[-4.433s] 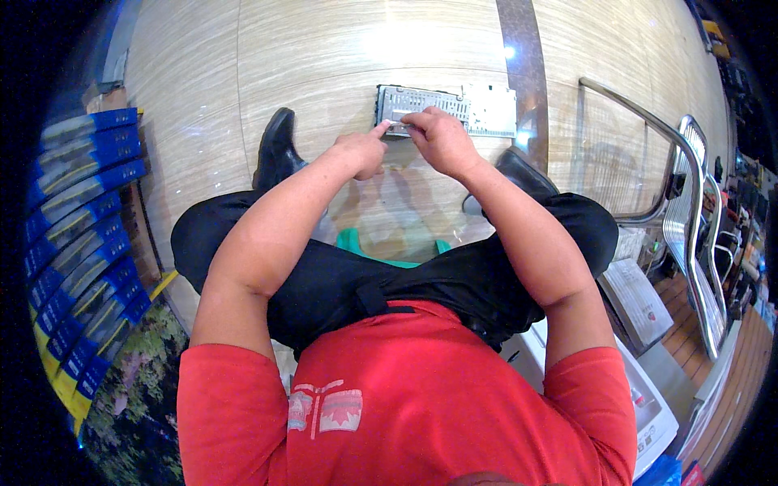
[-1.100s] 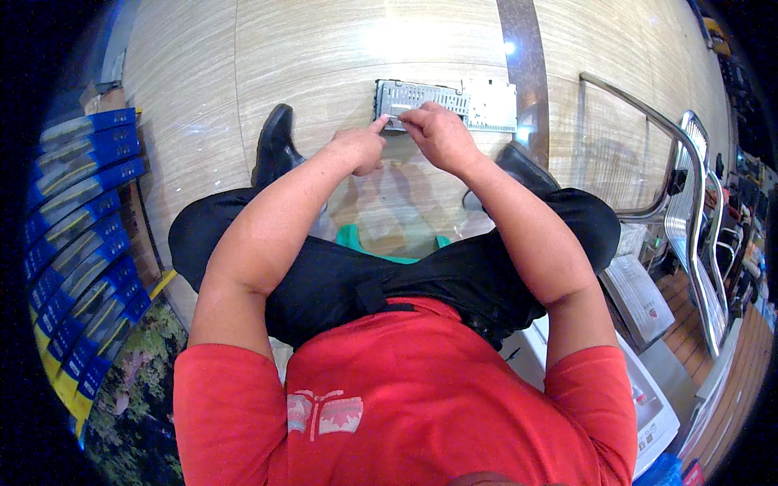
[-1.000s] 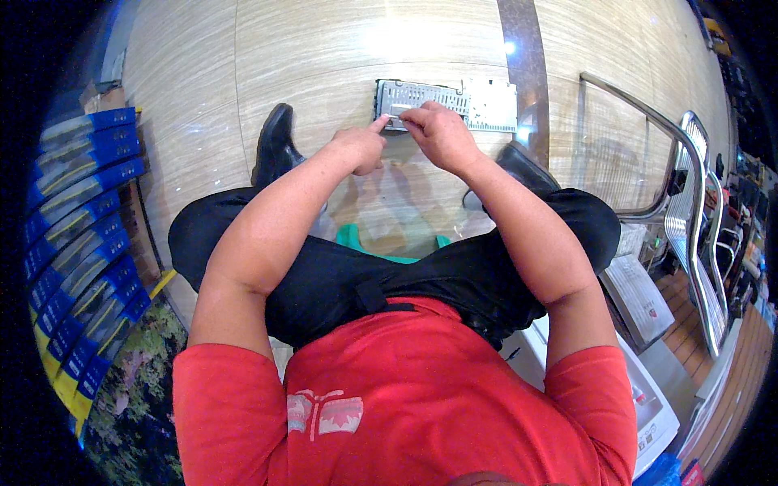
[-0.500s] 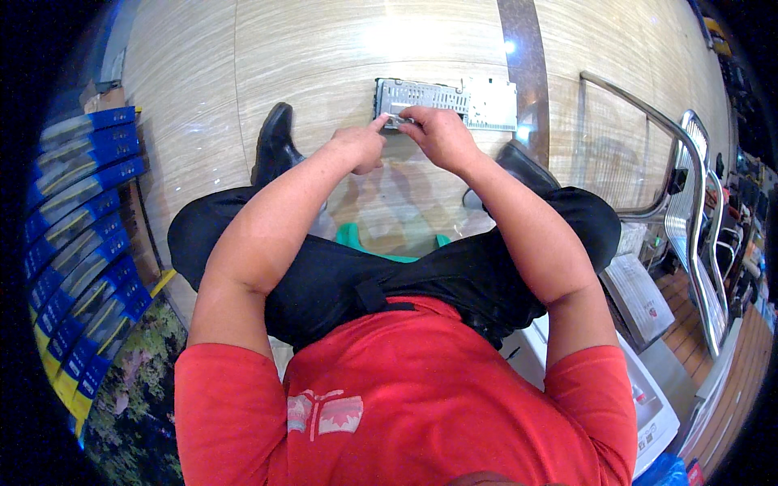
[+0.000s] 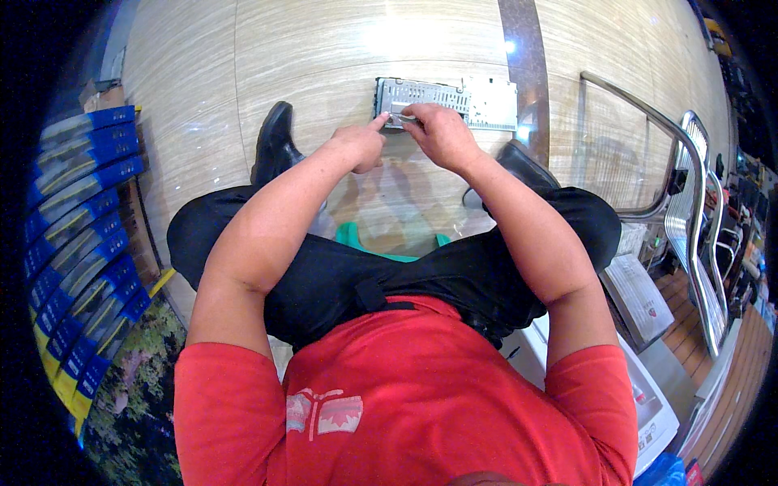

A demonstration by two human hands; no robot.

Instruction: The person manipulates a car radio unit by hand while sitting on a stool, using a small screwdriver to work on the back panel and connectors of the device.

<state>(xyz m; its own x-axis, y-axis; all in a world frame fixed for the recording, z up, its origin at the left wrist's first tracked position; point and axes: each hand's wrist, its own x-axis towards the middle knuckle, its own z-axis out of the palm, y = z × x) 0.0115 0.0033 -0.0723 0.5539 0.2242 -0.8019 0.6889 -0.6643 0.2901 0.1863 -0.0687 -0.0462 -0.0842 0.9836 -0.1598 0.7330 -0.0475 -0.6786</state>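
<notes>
The person sat on a small green stool point(image 5: 350, 236) with both arms reaching forward over their knees. A grey metal car stereo box point(image 5: 446, 103) lay flat on the pale wood-look floor point(image 5: 324, 49), right under and just past both hands. The left hand point(image 5: 359, 146) had its pointing finger stretched out, and the tip touched the near edge of the box; the other fingers were curled in and held nothing. The right hand point(image 5: 438, 134) sat just beside it, with fingers pinched together on a small grey part at the same near edge. What the part was could not be made out. To do this well, the pointing finger should press the box so it does not slide, while the pinching fingers work slowly and pull straight. The metal rim by the fingertips looked thin and could be sharp, so soft touches seemed best. Past the hands, the floor gave lots of room. A black shoe point(image 5: 274, 146) sat near the left hand, and another black shoe point(image 5: 523, 166) sat close to the right wrist. Well off to the right stood a shiny metal rack point(image 5: 689, 211), and far to the left lay blue wiper blade packs point(image 5: 73, 202).
</notes>
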